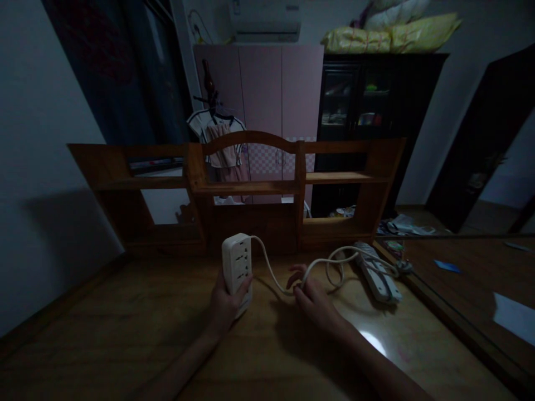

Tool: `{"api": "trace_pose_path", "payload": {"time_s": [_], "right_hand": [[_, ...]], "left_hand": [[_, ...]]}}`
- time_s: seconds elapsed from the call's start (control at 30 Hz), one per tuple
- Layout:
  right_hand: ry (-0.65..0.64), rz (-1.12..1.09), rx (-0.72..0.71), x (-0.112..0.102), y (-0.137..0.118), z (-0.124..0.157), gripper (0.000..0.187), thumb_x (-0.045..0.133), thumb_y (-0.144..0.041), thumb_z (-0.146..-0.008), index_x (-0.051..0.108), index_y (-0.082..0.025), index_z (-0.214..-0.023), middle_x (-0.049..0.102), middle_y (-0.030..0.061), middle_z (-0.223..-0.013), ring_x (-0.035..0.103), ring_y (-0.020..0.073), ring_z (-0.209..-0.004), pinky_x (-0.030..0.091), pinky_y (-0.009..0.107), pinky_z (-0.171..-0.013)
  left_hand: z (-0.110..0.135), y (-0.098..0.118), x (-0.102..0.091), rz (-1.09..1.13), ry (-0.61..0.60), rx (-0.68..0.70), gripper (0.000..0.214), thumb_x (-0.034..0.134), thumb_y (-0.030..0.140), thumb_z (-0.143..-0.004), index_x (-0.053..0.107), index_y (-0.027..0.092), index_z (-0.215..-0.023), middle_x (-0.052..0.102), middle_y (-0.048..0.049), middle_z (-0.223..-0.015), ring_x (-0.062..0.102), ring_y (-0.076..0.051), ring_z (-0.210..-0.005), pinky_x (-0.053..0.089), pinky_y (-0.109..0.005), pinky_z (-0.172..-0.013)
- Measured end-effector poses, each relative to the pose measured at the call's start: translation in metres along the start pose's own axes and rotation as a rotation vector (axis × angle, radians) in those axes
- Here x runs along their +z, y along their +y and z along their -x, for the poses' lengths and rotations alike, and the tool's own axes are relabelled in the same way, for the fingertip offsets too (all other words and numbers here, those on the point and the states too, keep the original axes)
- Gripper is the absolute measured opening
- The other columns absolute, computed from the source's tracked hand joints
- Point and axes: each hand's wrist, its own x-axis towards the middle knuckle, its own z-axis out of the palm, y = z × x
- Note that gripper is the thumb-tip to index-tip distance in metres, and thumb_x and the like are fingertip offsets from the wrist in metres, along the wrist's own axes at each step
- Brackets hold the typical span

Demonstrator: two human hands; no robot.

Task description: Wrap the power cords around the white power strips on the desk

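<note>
Around the cord (326, 260), curled right hand (312, 299)

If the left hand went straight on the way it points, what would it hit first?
Beyond the power strip it holds, the left hand would likely meet the wooden shelf's lower middle panel first, though depth is unclear.

Left hand (225, 303) partly hidden behind power strip (237, 262). Paper (516, 316) cut by right edge. Cabinet (412, 100) contents (370, 118) too small to tell.
</note>
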Motion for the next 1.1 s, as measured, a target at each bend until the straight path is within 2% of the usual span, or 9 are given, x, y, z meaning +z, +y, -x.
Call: {"api": "trace_pose_path", "payload": {"time_s": [0.13,0.3,0.43,0.53,0.63,0.77,0.93,1.1], "right_hand": [[-0.043,-0.014,-0.019,0.001,-0.004,0.003,0.037,0.041,-0.011,-0.086,0.041,-0.021,-0.122,0.057,0.0028,-0.097,0.053,0.0161,-0.088,0.04,0.031,-0.082],[-0.087,0.063,-0.042,-0.001,-0.004,0.006,0.042,0.039,-0.009,-0.086,0.038,-0.021,-0.126,0.055,0.005,-0.104,0.053,0.0171,-0.092,0.04,0.033,-0.085],[-0.104,0.162,-0.117,-0.003,-0.003,0.005,0.047,0.036,-0.006,-0.086,0.037,-0.021,-0.13,0.054,0.0091,-0.114,0.052,0.0193,-0.103,0.04,0.035,-0.09],[-0.125,0.233,-0.145,-0.001,0.001,0.002,0.051,0.035,-0.005,-0.085,0.036,-0.022,-0.133,0.051,0.0114,-0.12,0.05,0.0212,-0.108,0.04,0.037,-0.092],[-0.124,0.244,-0.116,0.003,0.004,0.0,0.046,0.034,-0.008,-0.089,0.039,-0.023,-0.132,0.052,0.0111,-0.12,0.052,0.0213,-0.106,0.041,0.037,-0.09],[-0.102,0.185,-0.079,0.007,0.001,0.0,0.04,0.033,-0.013,-0.092,0.043,-0.024,-0.129,0.055,0.0094,-0.113,0.054,0.02,-0.103,0.043,0.034,-0.088],[-0.159,0.204,-0.115,0.006,-0.01,0.001,0.055,0.036,-0.001,-0.081,0.044,-0.026,-0.13,0.053,0.0077,-0.12,0.052,0.0192,-0.107,0.043,0.034,-0.091],[-0.186,0.343,-0.137,0.005,-0.016,-0.001,0.062,0.038,0.001,-0.072,0.052,-0.027,-0.125,0.054,0.007,-0.119,0.052,0.0216,-0.107,0.045,0.037,-0.09]], "left_hand": [[-0.005,-0.002,0.0,0.031,-0.042,-0.056,0.046,0.068,0.044,-0.073,0.055,0.018,-0.109,0.065,-0.0127,-0.111,0.064,-0.026,-0.097,0.052,-0.034,-0.079],[-0.006,-0.002,-0.002,0.023,-0.076,-0.105,0.048,0.068,0.045,-0.072,0.056,0.016,-0.107,0.066,-0.0135,-0.108,0.066,-0.026,-0.093,0.054,-0.033,-0.074],[-0.004,-0.004,-0.001,0.009,-0.092,-0.098,0.047,0.069,0.044,-0.071,0.056,0.016,-0.107,0.066,-0.0143,-0.107,0.065,-0.028,-0.093,0.054,-0.035,-0.074],[-0.002,-0.005,0.001,0.002,-0.098,-0.041,0.048,0.069,0.043,-0.072,0.056,0.016,-0.109,0.065,-0.0139,-0.109,0.064,-0.028,-0.097,0.053,-0.037,-0.078],[-0.001,-0.005,0.003,-0.018,-0.092,0.002,0.05,0.069,0.043,-0.071,0.056,0.016,-0.112,0.066,-0.0137,-0.107,0.063,-0.028,-0.099,0.053,-0.038,-0.079],[-0.003,-0.006,0.002,0.017,-0.112,-0.043,0.05,0.069,0.043,-0.072,0.055,0.016,-0.111,0.066,-0.0135,-0.107,0.065,-0.027,-0.095,0.054,-0.037,-0.077],[-0.01,-0.006,-0.001,0.085,-0.079,-0.145,0.048,0.069,0.045,-0.071,0.056,0.014,-0.105,0.066,-0.0153,-0.106,0.066,-0.027,-0.09,0.055,-0.036,-0.072],[-0.012,-0.004,-0.002,0.112,-0.043,-0.133,0.05,0.069,0.045,-0.072,0.053,0.015,-0.109,0.064,-0.0148,-0.11,0.065,-0.026,-0.094,0.054,-0.036,-0.075]]}}
